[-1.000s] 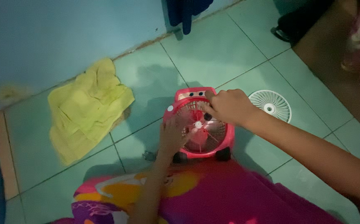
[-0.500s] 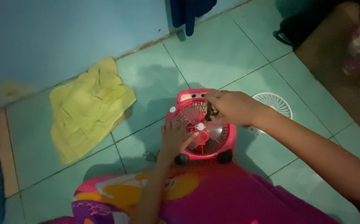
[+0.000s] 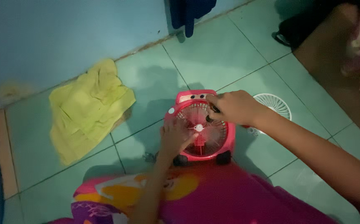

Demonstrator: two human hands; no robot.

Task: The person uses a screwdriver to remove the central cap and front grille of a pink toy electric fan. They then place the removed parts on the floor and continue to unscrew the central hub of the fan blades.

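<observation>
A small pink car-shaped fan [image 3: 213,143] lies on its back on the green tiled floor, its blades and white hub [image 3: 198,127] facing up. My left hand [image 3: 173,138] rests flat on the fan's left side, fingers reaching toward the hub. My right hand [image 3: 234,108] hovers over the fan's upper right and pinches a small dark tool [image 3: 212,113] that points down into the blades. The white front grille [image 3: 276,103] lies on the floor to the right, partly behind my right wrist.
A crumpled yellow cloth [image 3: 88,108] lies on the tiles to the left, near the blue wall. Dark blue fabric [image 3: 188,12] hangs at the top. A brown mat [image 3: 337,66] covers the upper right. My bright pink patterned garment [image 3: 196,195] fills the bottom.
My right hand has shifted slightly right and down over the fan, with the dark tool now visible in its fingers. My left hand has stayed on the fan's left side.
</observation>
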